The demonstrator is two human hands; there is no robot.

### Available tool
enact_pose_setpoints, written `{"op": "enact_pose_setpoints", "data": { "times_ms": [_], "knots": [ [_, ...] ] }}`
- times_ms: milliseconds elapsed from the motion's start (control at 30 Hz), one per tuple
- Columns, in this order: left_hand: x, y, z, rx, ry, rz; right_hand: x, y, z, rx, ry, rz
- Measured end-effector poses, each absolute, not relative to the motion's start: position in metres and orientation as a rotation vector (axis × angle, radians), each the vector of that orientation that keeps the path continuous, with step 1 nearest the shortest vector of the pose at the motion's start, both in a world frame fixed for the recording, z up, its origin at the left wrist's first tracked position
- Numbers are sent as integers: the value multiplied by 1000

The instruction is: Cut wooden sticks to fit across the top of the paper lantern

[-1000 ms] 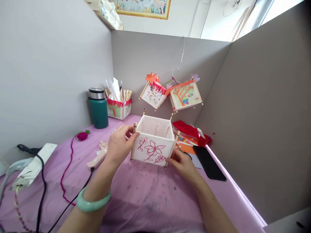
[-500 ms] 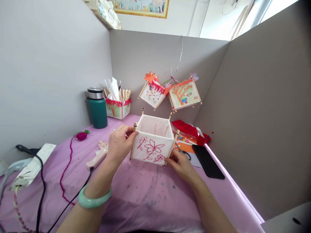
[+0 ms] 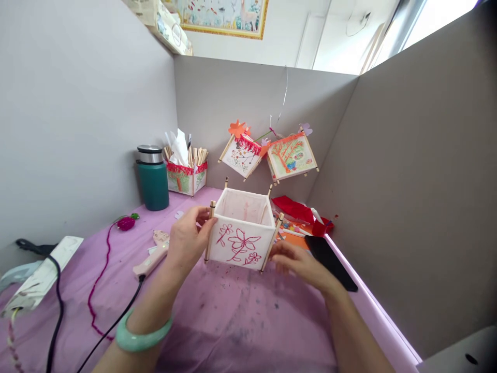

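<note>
A white fabric box with wooden corner sticks and dark pink flowers on its front stands, open at the top, over the purple cloth. My left hand pinches its front left corner stick near the top, thumb on the front panel's edge. Beside the lower front right stick is my right hand, slightly blurred, its fingers loosely spread and reaching behind that corner. Whether those fingertips touch the box is hard to make out. A pale green bangle circles my left wrist.
Left are a pink corded tool, magenta yarn, a power strip and a green bottle. A stick-filled box stands behind. Two decorated boxes hang ahead. Right lie a black phone and red felt.
My right hand has loosened from the lower right corner and shifted slightly right, its fingers opening. My left hand keeps its hold. The camera view has tilted up a little.
</note>
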State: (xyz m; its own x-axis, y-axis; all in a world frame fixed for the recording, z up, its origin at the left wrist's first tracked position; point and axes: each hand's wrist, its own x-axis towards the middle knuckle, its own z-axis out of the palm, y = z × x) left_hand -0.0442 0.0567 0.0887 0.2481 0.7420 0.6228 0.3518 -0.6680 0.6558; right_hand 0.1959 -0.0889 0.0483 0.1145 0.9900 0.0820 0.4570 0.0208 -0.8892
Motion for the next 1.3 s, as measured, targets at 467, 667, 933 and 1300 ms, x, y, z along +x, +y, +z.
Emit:
{"op": "enact_pose_setpoints", "data": {
  "times_ms": [467,667,933,1300],
  "knots": [
    [-39,38,64,2478,1394,1037,229,20,50,-1484,-1288,352],
    [-38,69,79,2433,1385,1053,228,5,48,-1471,-1218,316],
    [-25,126,83,2317,1225,914,217,-22,36,-1524,-1063,260],
    [-19,136,55,2357,1326,780,221,-29,7,-1899,-1303,191]
  ]
}}
